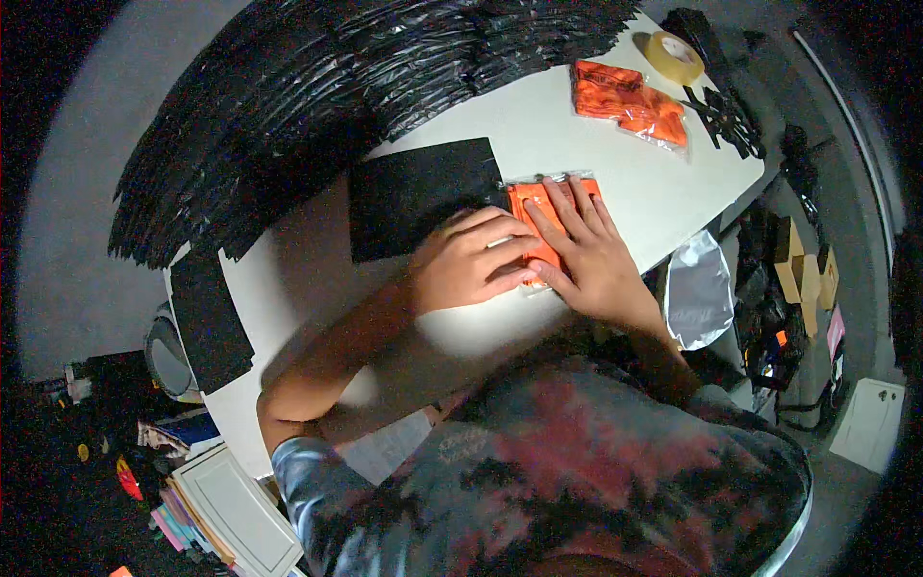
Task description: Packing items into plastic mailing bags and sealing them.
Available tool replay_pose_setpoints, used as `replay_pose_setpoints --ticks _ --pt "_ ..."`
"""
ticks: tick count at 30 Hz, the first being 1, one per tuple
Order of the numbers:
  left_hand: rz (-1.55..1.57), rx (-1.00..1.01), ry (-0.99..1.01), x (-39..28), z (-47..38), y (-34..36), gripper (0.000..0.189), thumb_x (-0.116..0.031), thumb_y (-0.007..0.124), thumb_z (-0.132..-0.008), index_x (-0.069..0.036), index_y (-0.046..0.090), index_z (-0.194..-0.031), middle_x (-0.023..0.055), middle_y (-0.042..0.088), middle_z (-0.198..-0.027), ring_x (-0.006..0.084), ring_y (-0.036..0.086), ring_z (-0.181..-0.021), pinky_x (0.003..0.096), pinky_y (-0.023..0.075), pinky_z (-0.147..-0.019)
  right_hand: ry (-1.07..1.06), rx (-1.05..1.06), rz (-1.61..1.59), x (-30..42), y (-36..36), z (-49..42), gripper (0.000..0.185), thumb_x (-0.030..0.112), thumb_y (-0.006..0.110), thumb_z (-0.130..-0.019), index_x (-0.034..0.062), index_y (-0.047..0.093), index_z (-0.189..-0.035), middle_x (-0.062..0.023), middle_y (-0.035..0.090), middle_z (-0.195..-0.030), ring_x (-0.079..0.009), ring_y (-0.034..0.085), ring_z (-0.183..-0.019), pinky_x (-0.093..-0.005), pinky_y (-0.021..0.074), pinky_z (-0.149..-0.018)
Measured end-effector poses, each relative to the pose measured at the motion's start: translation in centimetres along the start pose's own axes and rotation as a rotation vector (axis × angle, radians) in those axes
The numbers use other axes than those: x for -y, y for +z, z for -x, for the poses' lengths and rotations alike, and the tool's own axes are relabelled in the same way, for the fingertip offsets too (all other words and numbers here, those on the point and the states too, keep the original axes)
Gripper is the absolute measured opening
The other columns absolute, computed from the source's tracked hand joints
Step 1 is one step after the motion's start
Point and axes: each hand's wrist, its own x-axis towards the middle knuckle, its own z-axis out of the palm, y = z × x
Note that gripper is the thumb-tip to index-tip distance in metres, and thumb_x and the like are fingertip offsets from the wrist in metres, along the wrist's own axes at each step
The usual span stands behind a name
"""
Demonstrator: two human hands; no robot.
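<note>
A clear plastic packet with folded orange material lies on the white table in front of me. My right hand rests flat over it, palm down, fingers spread towards its far edge. From the left comes my left hand, its bent fingers and thumb touching the packet's near left part; whether they pinch it is hidden. A flat black sheet or bag lies just left of the packet, partly under shadow. Farther right on the table are more orange packets in clear plastic.
A long overlapping row of black plastic bags covers the table's far left side. A roll of tape and black strips sit at the far right corner. More black sheets lie at the left edge. Open cardboard boxes stand right of the table.
</note>
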Motion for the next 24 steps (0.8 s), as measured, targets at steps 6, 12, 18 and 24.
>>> replay_pose_setpoints --ticks 6,12,18,24 --pt "0.001 0.049 -0.021 -0.1 0.1 -0.1 0.044 -0.026 0.087 -0.075 -0.005 0.073 -0.11 0.0113 0.068 -0.117 0.0296 0.066 -0.104 0.0414 0.0535 -0.092 -0.003 0.0 0.021 -0.2 -0.2 0.2 0.067 0.048 0.057 -0.097 0.0145 0.046 -0.155 -0.0224 0.03 -0.164 -0.0517 0.026 -0.15 -0.0595 0.0226 -0.123" --pt "-0.144 0.058 -0.029 -1.1 -0.2 -0.5 0.051 -0.044 0.087 -0.071 -0.009 0.073 -0.106 0.007 0.066 -0.116 0.0266 0.064 -0.103 0.0414 0.0508 -0.093 0.019 0.021 -0.003 -0.2 0.1 0.0 0.068 0.048 0.057 -0.097 0.0133 0.045 -0.155 -0.0226 0.03 -0.164 -0.0515 0.026 -0.15 -0.0557 0.0231 -0.124" --pt "-0.213 -0.033 -0.038 -1.5 0.0 1.0 0.041 -0.03 0.084 -0.074 -0.01 0.073 -0.109 0.0089 0.071 -0.117 0.0304 0.071 -0.096 0.0445 0.0541 -0.09 0.115 -0.199 -0.327 -0.2 -1.8 1.0 0.057 0.032 0.069 -0.094 0.0033 0.058 -0.143 -0.0256 0.048 -0.152 -0.0473 0.043 -0.142 -0.0519 0.0332 -0.12" --pt "-0.079 -0.082 -0.202 -1.3 0.2 0.4 0.024 -0.019 0.077 -0.085 -0.005 0.074 -0.104 0.0147 0.076 -0.102 0.0327 0.072 -0.087 0.0419 0.0552 -0.084 0.037 -0.149 -0.328 -0.1 -5.6 2.5 0.039 0.026 0.08 -0.085 -0.0007 0.074 -0.113 -0.0195 0.074 -0.111 -0.0385 0.069 -0.11 -0.0437 0.0544 -0.098"
